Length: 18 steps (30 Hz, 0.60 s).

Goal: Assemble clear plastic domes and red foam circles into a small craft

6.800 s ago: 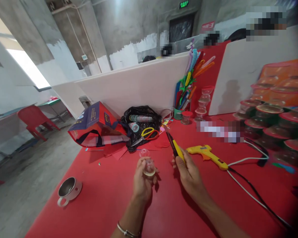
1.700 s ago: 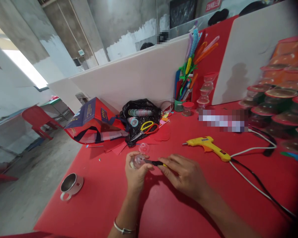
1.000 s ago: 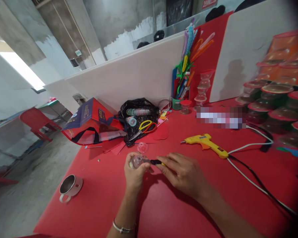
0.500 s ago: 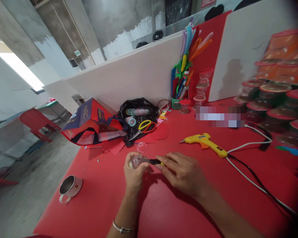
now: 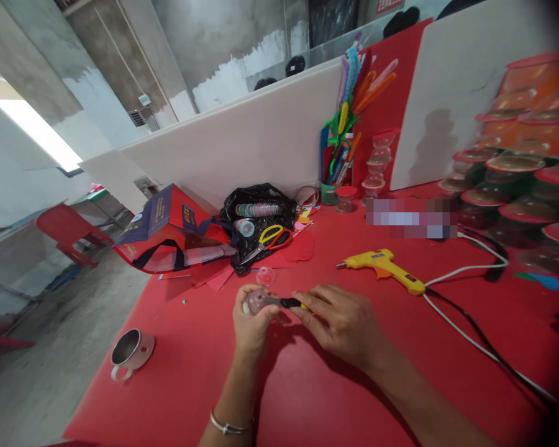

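My left hand [image 5: 251, 323] is closed around a small clear plastic cup [image 5: 257, 302], its rounded base turned toward the right. My right hand [image 5: 338, 316] grips a tool with a black-and-yellow handle [image 5: 290, 303], which looks like a screwdriver. Its grey metal shaft [image 5: 273, 301] reaches left to the cup's surface; whether the tip has gone through cannot be made out. Just beyond my left hand lies a clear round plastic piece [image 5: 266, 275] on the red table [image 5: 298, 397].
A yellow glue gun [image 5: 384, 268] with its cord lies right of my hands. Yellow-and-red scissors [image 5: 268, 241] rest on a black plastic bag [image 5: 256, 195]. A mug [image 5: 133, 351] stands at the left edge. Stacked plastic containers [image 5: 517, 164] rise at the right.
The view has shifted very slightly. Both hands, the cup and the tool keep practically the same position.
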Each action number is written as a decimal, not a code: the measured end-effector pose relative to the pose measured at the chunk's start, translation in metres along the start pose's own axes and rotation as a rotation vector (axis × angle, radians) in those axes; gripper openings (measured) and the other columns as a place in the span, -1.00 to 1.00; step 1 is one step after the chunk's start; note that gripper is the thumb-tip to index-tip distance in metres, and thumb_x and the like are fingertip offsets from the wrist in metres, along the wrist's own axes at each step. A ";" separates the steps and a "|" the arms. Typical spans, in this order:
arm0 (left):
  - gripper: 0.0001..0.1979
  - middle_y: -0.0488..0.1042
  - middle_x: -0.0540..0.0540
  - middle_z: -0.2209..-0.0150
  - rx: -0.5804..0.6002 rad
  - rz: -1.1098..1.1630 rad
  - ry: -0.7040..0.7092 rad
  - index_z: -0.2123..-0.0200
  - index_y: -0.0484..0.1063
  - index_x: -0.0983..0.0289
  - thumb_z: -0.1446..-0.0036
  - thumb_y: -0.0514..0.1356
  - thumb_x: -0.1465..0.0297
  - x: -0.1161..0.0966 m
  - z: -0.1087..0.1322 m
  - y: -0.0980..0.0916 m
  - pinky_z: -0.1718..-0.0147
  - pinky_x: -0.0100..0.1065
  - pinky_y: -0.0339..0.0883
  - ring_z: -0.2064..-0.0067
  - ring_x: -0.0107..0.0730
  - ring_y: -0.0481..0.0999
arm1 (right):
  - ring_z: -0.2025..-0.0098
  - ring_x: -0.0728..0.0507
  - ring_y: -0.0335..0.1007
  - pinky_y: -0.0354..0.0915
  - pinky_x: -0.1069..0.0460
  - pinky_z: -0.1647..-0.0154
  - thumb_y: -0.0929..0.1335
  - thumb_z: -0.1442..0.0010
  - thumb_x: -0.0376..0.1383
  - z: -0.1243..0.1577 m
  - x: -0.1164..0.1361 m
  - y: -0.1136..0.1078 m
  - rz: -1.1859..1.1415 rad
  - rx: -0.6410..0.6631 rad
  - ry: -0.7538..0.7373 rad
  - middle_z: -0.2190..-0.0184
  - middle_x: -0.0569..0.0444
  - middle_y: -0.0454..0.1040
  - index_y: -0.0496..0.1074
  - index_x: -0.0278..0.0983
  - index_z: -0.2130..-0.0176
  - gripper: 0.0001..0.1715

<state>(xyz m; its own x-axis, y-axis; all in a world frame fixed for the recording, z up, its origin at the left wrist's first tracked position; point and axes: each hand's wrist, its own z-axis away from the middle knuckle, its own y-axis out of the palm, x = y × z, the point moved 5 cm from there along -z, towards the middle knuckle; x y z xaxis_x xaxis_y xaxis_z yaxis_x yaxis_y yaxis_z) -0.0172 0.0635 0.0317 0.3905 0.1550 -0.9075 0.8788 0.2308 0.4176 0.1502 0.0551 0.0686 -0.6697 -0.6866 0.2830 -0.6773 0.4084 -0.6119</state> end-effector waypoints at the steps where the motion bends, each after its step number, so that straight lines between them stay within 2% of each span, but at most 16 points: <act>1: -0.54 0.52 -0.07 0.39 0.004 -0.002 -0.007 0.31 0.34 0.23 0.27 0.48 0.39 0.001 0.000 -0.001 0.62 -0.46 0.45 0.53 -0.48 0.52 | 0.37 -0.05 0.43 0.22 0.05 0.37 0.29 -0.34 -0.21 0.000 0.000 0.000 0.002 0.002 0.002 0.42 0.04 0.52 0.57 -0.25 0.13 -0.71; 6: -0.46 0.54 -0.06 0.38 0.035 -0.003 -0.068 0.24 0.29 0.19 0.26 0.50 0.30 0.007 -0.003 -0.004 0.74 -0.49 0.39 0.55 -0.40 0.55 | 0.35 -0.07 0.44 0.21 0.05 0.36 0.29 -0.34 -0.18 0.000 -0.001 0.000 0.039 -0.015 0.009 0.41 0.03 0.53 0.56 -0.26 0.11 -0.70; 10: -0.47 0.60 0.03 0.27 0.050 -0.023 -0.077 0.27 0.27 0.20 0.24 0.50 0.29 0.006 -0.002 -0.002 0.76 -0.52 0.34 0.55 -0.37 0.57 | 0.36 -0.06 0.44 0.21 0.06 0.37 0.28 -0.35 -0.19 -0.001 -0.002 -0.001 0.040 -0.031 0.025 0.42 0.03 0.53 0.56 -0.27 0.12 -0.69; 15: -0.55 0.55 -0.02 0.43 0.054 -0.023 -0.071 0.15 0.34 0.19 0.07 0.44 0.26 0.002 0.000 0.000 0.68 -0.54 0.37 0.47 -0.38 0.58 | 0.38 -0.05 0.43 0.20 0.05 0.38 0.29 -0.34 -0.18 -0.001 -0.003 -0.001 0.081 -0.032 0.023 0.43 0.05 0.52 0.57 -0.27 0.14 -0.69; 18: -0.57 0.52 -0.04 0.44 0.022 0.048 -0.109 0.18 0.33 0.19 0.05 0.42 0.24 0.002 -0.001 -0.001 0.72 -0.58 0.29 0.51 -0.44 0.54 | 0.38 -0.05 0.42 0.18 0.04 0.37 0.30 -0.33 -0.19 0.000 -0.004 -0.001 0.121 -0.033 0.025 0.43 0.04 0.52 0.57 -0.27 0.14 -0.70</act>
<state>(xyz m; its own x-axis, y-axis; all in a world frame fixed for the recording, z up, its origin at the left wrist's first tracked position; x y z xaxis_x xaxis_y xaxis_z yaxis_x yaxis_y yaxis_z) -0.0171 0.0645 0.0295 0.4589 0.0598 -0.8865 0.8637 0.2040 0.4609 0.1533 0.0581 0.0680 -0.7543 -0.6159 0.2276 -0.6005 0.5069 -0.6184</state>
